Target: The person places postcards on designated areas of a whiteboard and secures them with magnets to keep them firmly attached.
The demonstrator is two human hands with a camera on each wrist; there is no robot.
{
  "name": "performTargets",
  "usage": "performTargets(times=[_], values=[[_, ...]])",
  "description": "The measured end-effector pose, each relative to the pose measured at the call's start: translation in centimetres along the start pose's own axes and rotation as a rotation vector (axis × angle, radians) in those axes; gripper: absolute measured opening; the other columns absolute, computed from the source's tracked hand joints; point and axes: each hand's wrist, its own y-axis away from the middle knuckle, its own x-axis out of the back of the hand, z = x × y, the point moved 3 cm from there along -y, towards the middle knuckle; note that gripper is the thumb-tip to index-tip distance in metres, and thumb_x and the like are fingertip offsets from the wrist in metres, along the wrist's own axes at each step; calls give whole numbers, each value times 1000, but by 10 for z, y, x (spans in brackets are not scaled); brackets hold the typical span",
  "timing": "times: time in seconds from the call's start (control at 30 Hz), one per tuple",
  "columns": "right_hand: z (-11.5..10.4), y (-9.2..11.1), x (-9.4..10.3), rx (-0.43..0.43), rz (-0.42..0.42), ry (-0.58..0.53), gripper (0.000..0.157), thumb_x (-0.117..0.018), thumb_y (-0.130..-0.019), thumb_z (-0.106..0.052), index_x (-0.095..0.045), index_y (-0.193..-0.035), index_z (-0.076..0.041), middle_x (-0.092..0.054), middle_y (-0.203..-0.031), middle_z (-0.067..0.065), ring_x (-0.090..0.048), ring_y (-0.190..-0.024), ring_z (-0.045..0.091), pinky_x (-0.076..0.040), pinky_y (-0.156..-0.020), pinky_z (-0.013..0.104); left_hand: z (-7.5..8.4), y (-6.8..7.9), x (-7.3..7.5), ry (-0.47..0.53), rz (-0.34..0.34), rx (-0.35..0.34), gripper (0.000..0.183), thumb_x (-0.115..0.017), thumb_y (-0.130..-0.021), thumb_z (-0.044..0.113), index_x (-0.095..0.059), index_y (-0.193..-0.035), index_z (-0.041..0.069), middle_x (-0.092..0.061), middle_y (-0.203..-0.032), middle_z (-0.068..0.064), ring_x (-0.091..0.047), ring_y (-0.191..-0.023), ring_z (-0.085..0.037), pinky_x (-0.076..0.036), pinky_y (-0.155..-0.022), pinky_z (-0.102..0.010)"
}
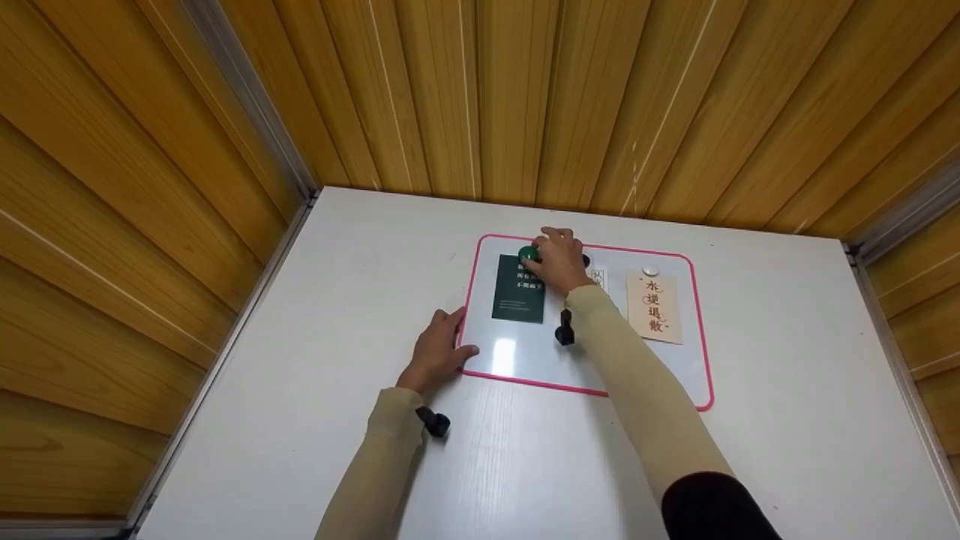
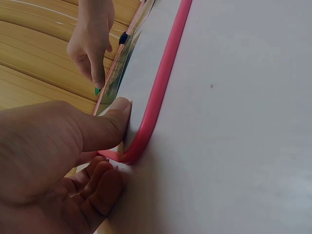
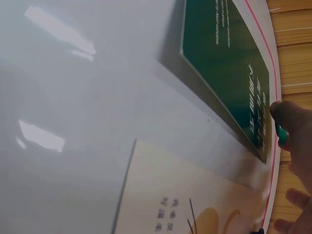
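A whiteboard (image 1: 547, 364) with a pink frame lies on the white table. My left hand (image 1: 437, 346) grips its left edge near the front corner, thumb on the face and the other fingers curled at the rim's underside. At the board's top edge, my right hand (image 1: 561, 262) pinches a round green magnet (image 1: 528, 255) over the top of a dark green card (image 1: 517, 300) with white lettering. In the right wrist view the card's lower end (image 3: 195, 44) stands off the board, casting a shadow. The right hand partly hides a pale card (image 3: 161, 190) beside it.
A cream card (image 1: 655, 311) with reddish characters sits on the board's right side under a white magnet (image 1: 650, 271). A dark magnet (image 1: 586, 260) tops the pale middle card. Behind the table (image 1: 780, 315) rises a wood-slat wall (image 1: 517, 97); more slats flank both sides.
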Motion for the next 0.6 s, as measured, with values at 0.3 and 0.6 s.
performTargets(times=[0.3,0.6], values=[[-3,1,1,10,-3,17,44,-71,-96,-37,-68,-127,-7,-42,-155,16,-29,-145,38,-22,-117,58,1,1,0,11,-2,12,83,-81,-87,31,-40,-157,16,-51,-112,-6,-53,-98,-21,-49,-93,-38],[-5,1,1,25,-8,98,45,-70,-97,-38,-68,-128,-7,-44,-154,17,-30,-144,42,-24,-114,63,2,0,0,17,1,15,82,-82,-86,30,-42,-156,17,-51,-112,-6,-53,-97,-22,-48,-93,-40]])
